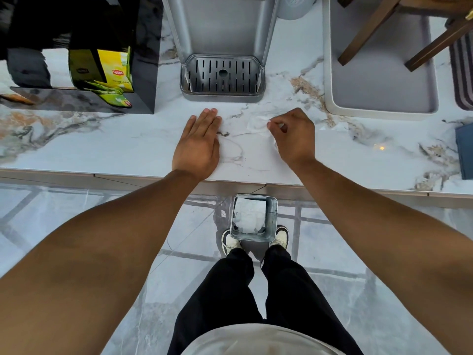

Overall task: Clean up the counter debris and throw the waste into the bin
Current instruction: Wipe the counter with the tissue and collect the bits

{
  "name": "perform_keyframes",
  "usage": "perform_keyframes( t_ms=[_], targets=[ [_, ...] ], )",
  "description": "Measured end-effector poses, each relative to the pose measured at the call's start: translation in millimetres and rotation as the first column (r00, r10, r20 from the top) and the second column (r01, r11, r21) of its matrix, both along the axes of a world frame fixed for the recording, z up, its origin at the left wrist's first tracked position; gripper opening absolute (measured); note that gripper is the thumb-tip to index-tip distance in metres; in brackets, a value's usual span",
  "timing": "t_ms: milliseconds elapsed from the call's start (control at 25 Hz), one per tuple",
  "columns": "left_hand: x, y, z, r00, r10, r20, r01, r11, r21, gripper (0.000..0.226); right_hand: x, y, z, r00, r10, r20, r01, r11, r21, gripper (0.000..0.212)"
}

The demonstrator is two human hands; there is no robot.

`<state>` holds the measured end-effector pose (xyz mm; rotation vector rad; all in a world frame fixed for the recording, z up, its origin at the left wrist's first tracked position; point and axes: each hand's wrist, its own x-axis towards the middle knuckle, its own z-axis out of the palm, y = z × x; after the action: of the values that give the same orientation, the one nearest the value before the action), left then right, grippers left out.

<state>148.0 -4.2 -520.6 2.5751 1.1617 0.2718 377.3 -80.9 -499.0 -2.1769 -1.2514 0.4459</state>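
Observation:
My right hand (294, 137) rests on the marble counter (102, 147) with its fingers pinched on a crumpled white tissue (257, 125). Flat on the counter to the left lies my left hand (198, 143), fingers together and holding nothing. Small dark crumbs (222, 134) lie between the two hands. Another thin clear scrap (335, 127) lies to the right of my right hand. On the floor below the counter edge, between my shoes, stands a small square metal bin (272, 219) with white tissue waste inside.
A grey drinks machine with a slotted drip tray (222, 75) stands straight behind my hands. A black organiser holding yellow tea bags (115, 73) is at the left. A grey tray (378, 85) sits at the right, and a dark blue book (464, 152) at the far right edge.

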Motion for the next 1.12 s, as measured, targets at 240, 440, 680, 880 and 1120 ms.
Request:
perform_keyframes(
  t_ms=[240,440,680,880,1120],
  targets=[
    [1,1,4,1.000,-0.009,-0.012,0.009,1.000,-0.009,0.052,-19,-69,-6,0.993,0.115,-0.030,-0.112,0.990,0.083,0.005],
    [1,0,5,1.000,-0.007,-0.012,0.007,1.000,-0.016,0.054,-39,-120,2,0.950,0.261,-0.170,-0.260,0.965,0.033,0.004],
    [0,0,5,1.000,-0.022,-0.006,0.021,0.999,-0.045,0.049,-32,-54,13,0.993,-0.011,-0.120,0.031,0.986,0.164,0.008],
    [-3,4,7,0.998,-0.053,0.019,0.054,0.996,-0.077,0.050,-29,16,0,0.995,-0.065,-0.073,0.068,0.997,0.034,0.010],
    [-8,5,4,0.999,-0.048,0.017,0.048,0.999,-0.023,0.051,-64,38,-8,0.973,0.196,-0.124,-0.182,0.976,0.116,0.007]
  ],
)
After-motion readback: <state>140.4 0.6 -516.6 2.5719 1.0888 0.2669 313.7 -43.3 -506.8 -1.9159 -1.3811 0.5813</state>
